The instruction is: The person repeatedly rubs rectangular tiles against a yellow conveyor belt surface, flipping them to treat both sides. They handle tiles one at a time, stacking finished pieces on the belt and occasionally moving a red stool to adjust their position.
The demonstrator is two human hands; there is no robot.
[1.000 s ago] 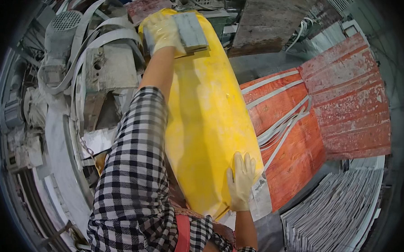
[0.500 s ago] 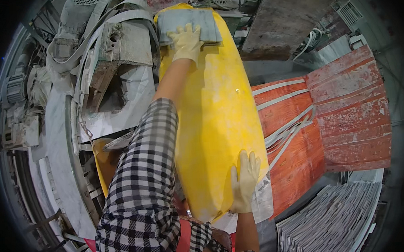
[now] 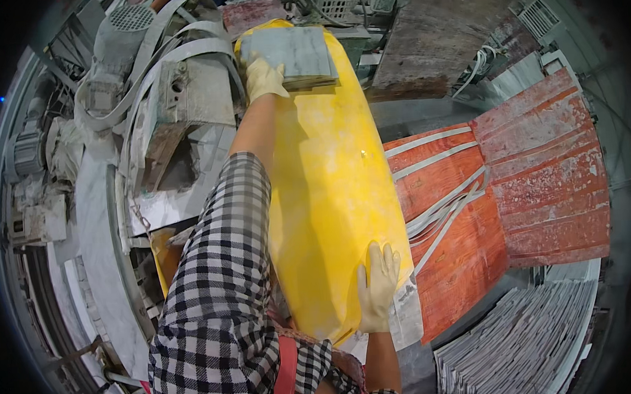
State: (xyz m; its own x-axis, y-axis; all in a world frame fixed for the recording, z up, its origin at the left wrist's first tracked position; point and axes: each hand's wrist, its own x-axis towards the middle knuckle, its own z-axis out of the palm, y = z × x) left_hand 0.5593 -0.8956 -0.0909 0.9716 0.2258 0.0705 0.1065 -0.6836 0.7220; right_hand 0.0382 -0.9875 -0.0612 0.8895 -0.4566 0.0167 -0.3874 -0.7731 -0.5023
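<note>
Several grey marbled stone tiles (image 3: 295, 53) lie in a low pile at the far end of the yellow cover (image 3: 336, 175), their near edges showing more than one layer. I have the gloved left hand (image 3: 262, 81) at the near left corner of that pile, fingers reaching along its side and over the edge, the thumb out toward the front. From here I cannot tell whether they pinch the tiles or only press on them; contact at a corner would, I judge, suit steadying or nudging better than lifting.

The gloved right hand (image 3: 379, 282) rests on the cover's near right edge, its fingers extended and nearly together, thumb apart, pinching nothing. I take it as a prop for my weight, since the left arm in its checked sleeve (image 3: 219, 257) stretches almost the cover's length. The cover probably shields the table beneath, which I cannot see well, from the stone's rough edges.

Beyond its right side I see an orange-red wood-grain sheet (image 3: 466, 254) with white straps (image 3: 439, 209) lying loosely across it, then a scuffed reddish panel (image 3: 547, 180). Nearer me, thin slabs (image 3: 516, 347) stand packed face to face, likely to save room
</note>
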